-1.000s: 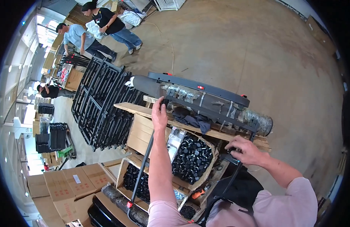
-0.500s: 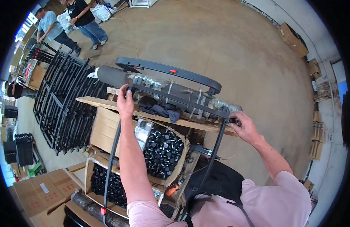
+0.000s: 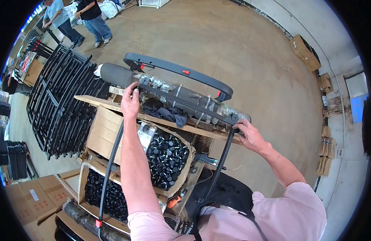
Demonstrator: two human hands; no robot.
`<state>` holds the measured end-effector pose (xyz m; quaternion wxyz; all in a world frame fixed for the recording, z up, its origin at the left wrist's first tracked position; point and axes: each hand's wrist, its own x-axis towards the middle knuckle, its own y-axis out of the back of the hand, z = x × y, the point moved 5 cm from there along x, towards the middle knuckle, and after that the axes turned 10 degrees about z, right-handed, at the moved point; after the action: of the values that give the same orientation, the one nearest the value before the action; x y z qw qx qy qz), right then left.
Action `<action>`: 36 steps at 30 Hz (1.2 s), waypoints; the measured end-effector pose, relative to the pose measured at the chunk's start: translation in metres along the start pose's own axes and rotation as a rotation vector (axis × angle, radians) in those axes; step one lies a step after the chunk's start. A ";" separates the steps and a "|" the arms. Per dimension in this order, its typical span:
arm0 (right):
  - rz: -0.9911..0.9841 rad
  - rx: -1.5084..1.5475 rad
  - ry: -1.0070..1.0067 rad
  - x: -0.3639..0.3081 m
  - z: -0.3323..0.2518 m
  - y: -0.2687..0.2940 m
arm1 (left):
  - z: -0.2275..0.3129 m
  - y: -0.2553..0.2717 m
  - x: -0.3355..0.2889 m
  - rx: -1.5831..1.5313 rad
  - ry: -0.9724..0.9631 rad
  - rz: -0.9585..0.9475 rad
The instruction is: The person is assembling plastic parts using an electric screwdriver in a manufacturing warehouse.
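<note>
A dark metal tube frame (image 3: pixel 185 104) lies in front of me, its crossbar running between my hands. A curved dark bar (image 3: pixel 178 71) with red clips arches beyond it. My left hand (image 3: pixel 130 105) is closed at the crossbar's left corner, its fingers round a black knob that they mostly hide. At the right corner, the fingers of my right hand (image 3: pixel 249 135) are closed on another black knob (image 3: pixel 236 130), partly covered. The frame's side tubes run back toward me, one past my left forearm and one near my lap.
A grey padded roller (image 3: pixel 116 74), partly wrapped in plastic, lies behind a wooden board (image 3: pixel 98 103). Below are boxes of black knob bolts (image 3: pixel 167 162), a power tool (image 3: pixel 205 158) and dark cloth (image 3: pixel 165 113). Stacked black frames (image 3: pixel 59 104) stand left; two people (image 3: pixel 95 24) stand beyond.
My right hand has shifted inward, closer to the frame's right corner, covering more of the knob there. My left fingers have moved up at the left corner. The whole view has shifted slightly.
</note>
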<state>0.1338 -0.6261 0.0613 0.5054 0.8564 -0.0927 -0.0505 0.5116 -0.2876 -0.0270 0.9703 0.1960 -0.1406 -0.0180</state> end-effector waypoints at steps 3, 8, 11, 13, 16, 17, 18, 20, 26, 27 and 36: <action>-0.034 -0.081 -0.027 0.002 0.003 -0.002 | -0.005 -0.001 -0.002 -0.080 0.082 0.003; -0.074 -0.182 -0.092 0.006 0.008 -0.003 | 0.002 -0.003 -0.003 0.059 0.106 0.031; -0.110 -0.241 -0.093 0.010 0.009 -0.008 | -0.001 -0.002 -0.006 0.096 0.117 0.028; -0.038 -0.235 -0.055 0.016 0.004 -0.012 | -0.007 0.005 0.001 0.082 -0.020 0.049; -0.023 -0.321 -0.090 0.020 0.011 -0.009 | -0.009 -0.005 0.003 -0.053 -0.009 0.056; 0.004 -0.325 -0.070 0.022 0.012 -0.010 | -0.016 -0.005 0.006 -0.086 0.015 0.056; 0.001 -0.319 -0.061 0.022 0.013 -0.012 | -0.018 -0.007 0.008 -0.127 0.035 0.059; -0.028 -0.321 -0.093 0.024 0.015 -0.012 | -0.018 -0.007 0.007 -0.004 0.058 0.030; -0.156 -0.317 -0.044 0.017 0.005 -0.008 | -0.001 0.005 -0.002 0.133 -0.037 0.097; -0.225 -0.336 -0.080 0.014 0.009 -0.010 | 0.002 0.005 -0.005 0.081 -0.038 0.091; -0.230 -0.572 -0.085 0.028 -0.032 0.012 | 0.011 0.010 -0.013 0.156 0.161 0.091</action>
<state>0.1652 -0.6101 0.0877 0.7127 0.6813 0.0016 -0.1672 0.4960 -0.2817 -0.0168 0.9600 0.2653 -0.0722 0.0529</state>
